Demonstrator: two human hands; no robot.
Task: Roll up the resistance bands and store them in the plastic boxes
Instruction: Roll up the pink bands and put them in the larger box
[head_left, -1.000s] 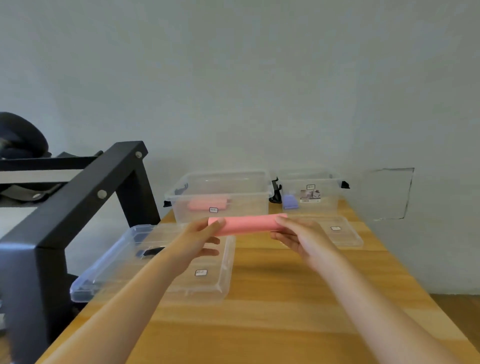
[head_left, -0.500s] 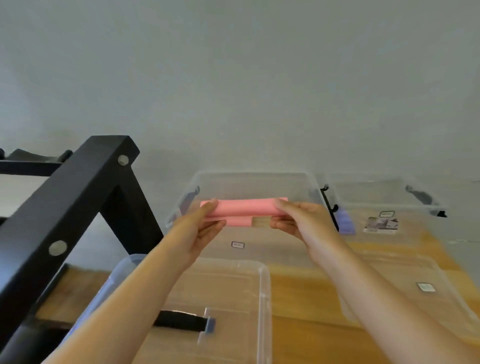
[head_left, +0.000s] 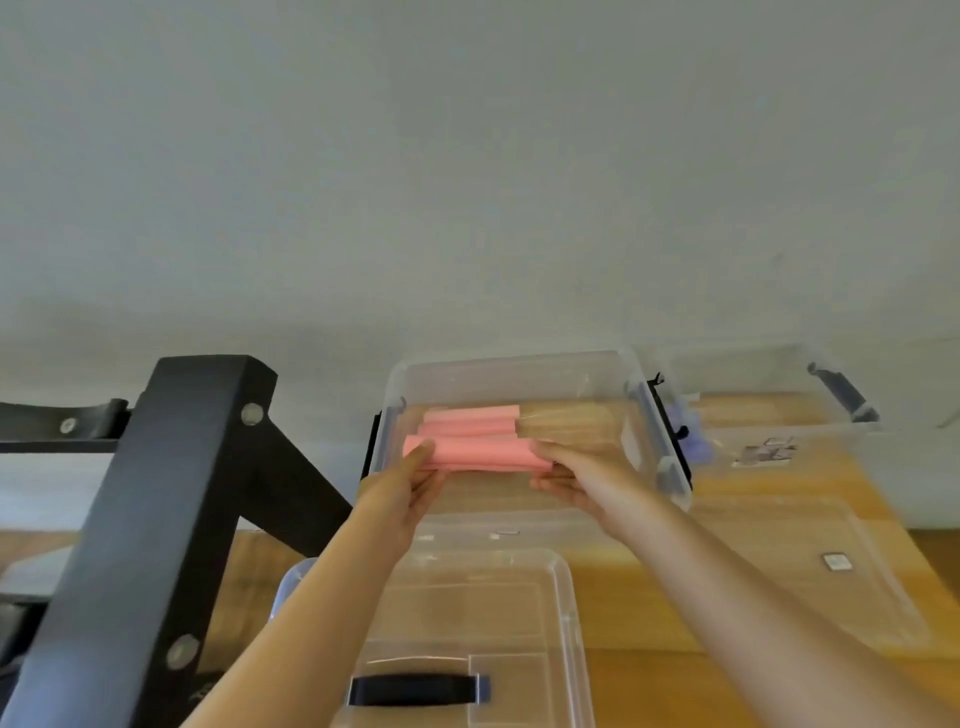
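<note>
Head view, band: pink rolled band (head_left: 480, 454) held level betw both hands, over front part of open clear box (head_left: 652, 426).
L hand (head_left: 410, 483): fingers curled on band's L end.
R hand (head_left: 566, 475): pinches R end, fingers under.
Just beyond grip: 2 more pink rolls (head_left: 470, 421) in same box; touching held one or not, can't tell.
R of grip: 2nd clear box (head_left: 789, 427) w/ purple band (head_left: 693, 447).
Below grip, nearer: lid (head_left: 519, 577) w/ black handle (head_left: 413, 690), on wood table (head_left: 639, 680).
L of grip: black frame (head_left: 171, 493).

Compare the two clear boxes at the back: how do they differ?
The left box holds pink rolls; the right box holds a purple band and a card. The left hand and right hand pinch another pink roll at the left box; the right box is unattended. Both are clear and lidless.
</note>
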